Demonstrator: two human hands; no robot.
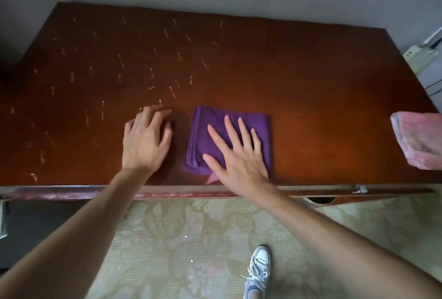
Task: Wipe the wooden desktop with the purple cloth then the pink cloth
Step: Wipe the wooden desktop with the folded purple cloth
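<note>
Right hand [235, 153] lay flat and open on the purple cloth [215, 131], left hand [146, 138] open on the desk [311, 78], so I'd press evenly and sweep toward the upper-left streaks [119, 59].

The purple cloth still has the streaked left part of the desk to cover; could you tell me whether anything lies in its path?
Only the left hand, resting flat on the desktop just left of the purple cloth.

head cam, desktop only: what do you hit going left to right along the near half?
pale streak marks → left hand, flat on the bare wood → purple cloth, right hand spread on top of it → bare stretch of wooden desktop → pink cloth at the right edge.
</note>
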